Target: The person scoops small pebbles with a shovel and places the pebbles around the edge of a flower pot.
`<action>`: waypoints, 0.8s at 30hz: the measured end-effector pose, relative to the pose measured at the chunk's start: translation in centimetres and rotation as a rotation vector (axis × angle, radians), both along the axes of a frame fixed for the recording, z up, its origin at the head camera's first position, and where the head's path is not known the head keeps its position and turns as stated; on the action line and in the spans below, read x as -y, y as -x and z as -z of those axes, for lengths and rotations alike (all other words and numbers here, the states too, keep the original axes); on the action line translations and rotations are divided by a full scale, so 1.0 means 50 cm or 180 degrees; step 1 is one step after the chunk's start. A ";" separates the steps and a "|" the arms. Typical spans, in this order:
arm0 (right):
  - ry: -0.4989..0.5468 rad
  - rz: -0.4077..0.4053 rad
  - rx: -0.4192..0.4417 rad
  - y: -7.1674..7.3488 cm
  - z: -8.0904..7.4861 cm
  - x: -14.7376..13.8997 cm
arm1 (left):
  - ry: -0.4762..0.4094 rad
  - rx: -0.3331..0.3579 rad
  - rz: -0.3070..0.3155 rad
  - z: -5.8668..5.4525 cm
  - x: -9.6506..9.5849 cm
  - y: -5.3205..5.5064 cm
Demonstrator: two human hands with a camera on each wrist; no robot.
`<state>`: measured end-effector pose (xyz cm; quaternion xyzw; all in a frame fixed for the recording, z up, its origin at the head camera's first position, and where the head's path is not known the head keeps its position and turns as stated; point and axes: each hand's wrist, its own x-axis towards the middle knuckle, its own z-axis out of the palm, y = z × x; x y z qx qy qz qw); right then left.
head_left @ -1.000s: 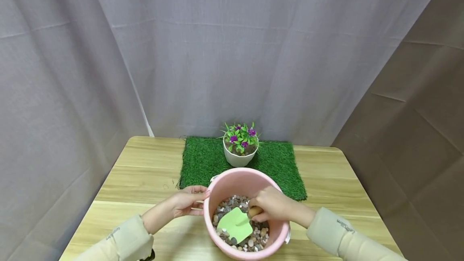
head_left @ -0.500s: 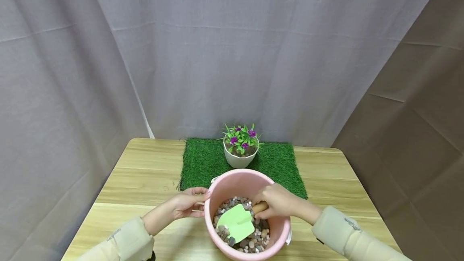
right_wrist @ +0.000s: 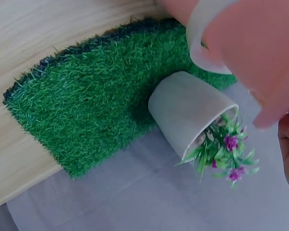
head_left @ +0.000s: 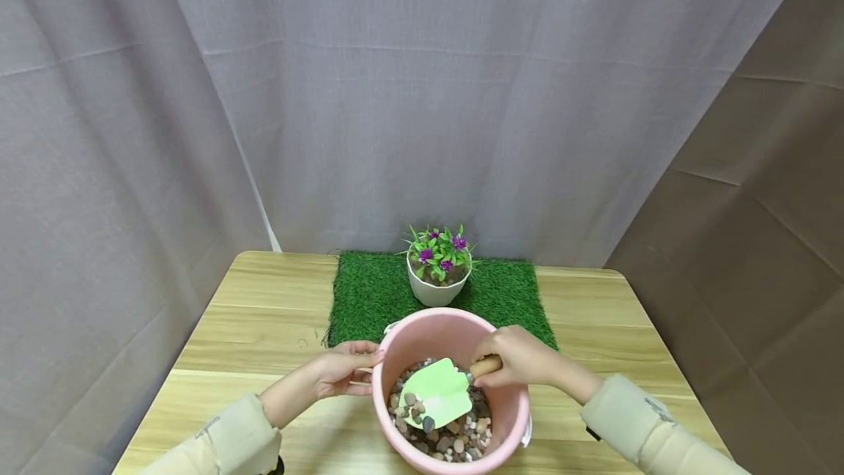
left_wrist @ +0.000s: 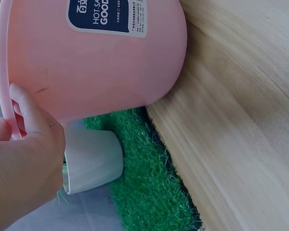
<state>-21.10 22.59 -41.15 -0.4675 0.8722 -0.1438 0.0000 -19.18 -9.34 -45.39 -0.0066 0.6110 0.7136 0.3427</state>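
Left hand (head_left: pixel 344 369) grips the rim of the pink bucket (head_left: pixel 440 328) at its left side, thumb over the edge, fingers against the outside wall. Right hand (head_left: pixel 517 356) is wrapped round the wooden handle (head_left: pixel 487 366) of a light-green trowel (head_left: pixel 445 381), at the bucket's right side. Trowel blade is inside the bucket, slanted, handle end up to the right; a few brown and gray pebbles (head_left: pixel 412 407) sit toward its lower-left end. Can't tell whether the blade touches the stones (head_left: pixel 461 447) on the bucket floor, which are mixed white, tan and dark.

Bucket stands upright on the wood-grain table (head_left: pixel 264 314), near edge of view. Label (left_wrist: pixel 108 17) on its outer wall, dark blue and white. White bail handle (right_wrist: pixel 198 33) hangs on the outside.

Just behind the bucket: white pot (head_left: pixel 437 292) with green plant (head_left: pixel 439 255), purple flowers, standing on artificial turf mat (head_left: pixel 369 295). Gray curtain (head_left: pixel 422 130) behind the table. Both sleeves (head_left: pixel 247 427) pale cream.
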 end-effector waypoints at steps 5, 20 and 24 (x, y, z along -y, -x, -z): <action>0.0132 0.0047 0.0006 0.014 -0.013 -0.012 | -0.0032 0.0031 0.0006 -0.001 0.000 -0.001; 0.0494 0.0419 0.0382 0.058 -0.054 -0.053 | -0.0075 0.0051 0.0039 -0.005 0.003 0.001; 0.0573 0.0459 0.0553 0.070 -0.059 -0.063 | -0.0047 0.0052 0.0031 -0.005 0.002 0.001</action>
